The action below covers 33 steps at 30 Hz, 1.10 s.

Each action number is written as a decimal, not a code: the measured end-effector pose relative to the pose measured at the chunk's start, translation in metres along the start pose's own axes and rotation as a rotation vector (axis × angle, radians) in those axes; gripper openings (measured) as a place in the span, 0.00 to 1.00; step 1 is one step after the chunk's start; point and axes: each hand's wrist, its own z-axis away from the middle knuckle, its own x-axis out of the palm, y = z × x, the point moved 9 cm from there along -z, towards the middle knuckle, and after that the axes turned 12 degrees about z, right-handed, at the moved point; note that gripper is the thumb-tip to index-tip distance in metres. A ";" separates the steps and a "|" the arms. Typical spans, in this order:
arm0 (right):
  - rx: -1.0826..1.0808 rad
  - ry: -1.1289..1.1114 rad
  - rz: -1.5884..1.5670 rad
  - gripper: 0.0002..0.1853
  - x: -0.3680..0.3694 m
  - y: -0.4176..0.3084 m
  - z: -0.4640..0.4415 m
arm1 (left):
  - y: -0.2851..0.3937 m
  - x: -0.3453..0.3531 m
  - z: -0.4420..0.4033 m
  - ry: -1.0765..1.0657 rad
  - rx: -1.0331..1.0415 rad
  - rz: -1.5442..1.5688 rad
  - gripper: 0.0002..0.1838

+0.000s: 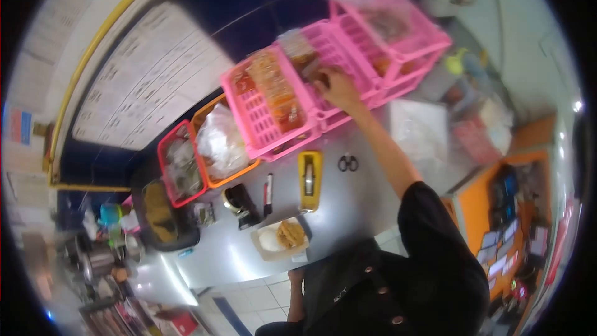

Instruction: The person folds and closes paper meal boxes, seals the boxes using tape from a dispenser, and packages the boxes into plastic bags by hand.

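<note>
My right hand [337, 89] reaches into a pink basket [333, 40], its fingers bent at dark packets inside; what they hold, if anything, is blurred. Beside it is another pink basket [258, 109] with packets of orange and red contents. My left hand [296, 277] hangs low by the counter's front edge, close to a paper tray [264, 250] that holds white rice [271, 239] and a brown fried piece [290, 234]. The fingers of that hand are too small and partly hidden to make out.
On the metal counter [348, 199] lie black scissors [348, 162], a yellow tool [309, 180], a marker [268, 193] and a tape dispenser [241, 206]. Orange [216, 181] and red [186, 202] baskets stand left; a pink rack [429, 46] is right, near a white bag [418, 126].
</note>
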 end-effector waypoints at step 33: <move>0.142 0.952 0.144 0.07 -0.296 0.153 0.033 | -0.024 0.024 -0.023 -0.106 -0.112 0.343 0.15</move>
